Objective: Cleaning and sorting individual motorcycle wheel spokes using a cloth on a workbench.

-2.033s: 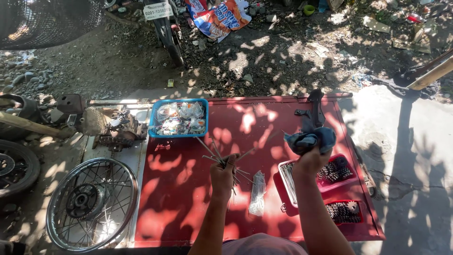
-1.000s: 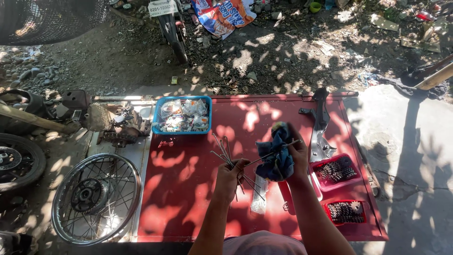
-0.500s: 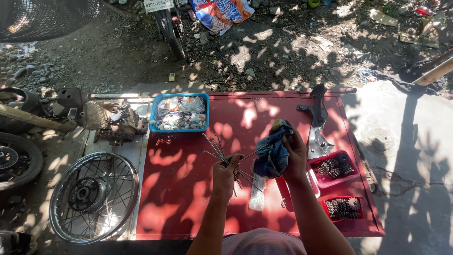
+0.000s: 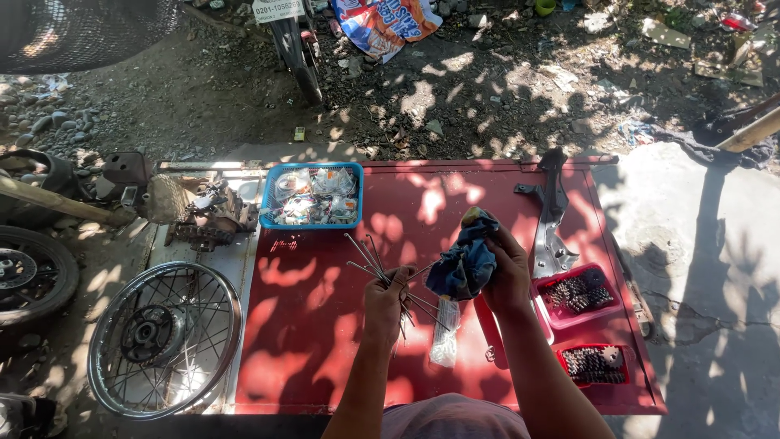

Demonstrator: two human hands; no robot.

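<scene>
My left hand [image 4: 387, 299] grips a bundle of thin metal spokes [image 4: 367, 257] that fan out up and to the left over the red panel [image 4: 325, 325]. My right hand [image 4: 505, 272] holds a dark blue rag [image 4: 463, 264] bunched around the ends of the spokes. Both hands hover over the middle of the panel. A clear plastic bag [image 4: 445, 333] of small parts lies on the panel just below the hands.
A blue tray [image 4: 312, 195] of small parts sits at the panel's far left. Two red trays [image 4: 578, 293] [image 4: 595, 364] of dark nipples lie at right, beside a metal bracket [image 4: 551, 219]. A spoked wheel rim [image 4: 162, 337], an engine part [image 4: 207, 215] and a tyre [image 4: 32, 272] lie left.
My right hand brought the blue rag from the right side over to the spokes held in my left hand, and now rubs it along them.
</scene>
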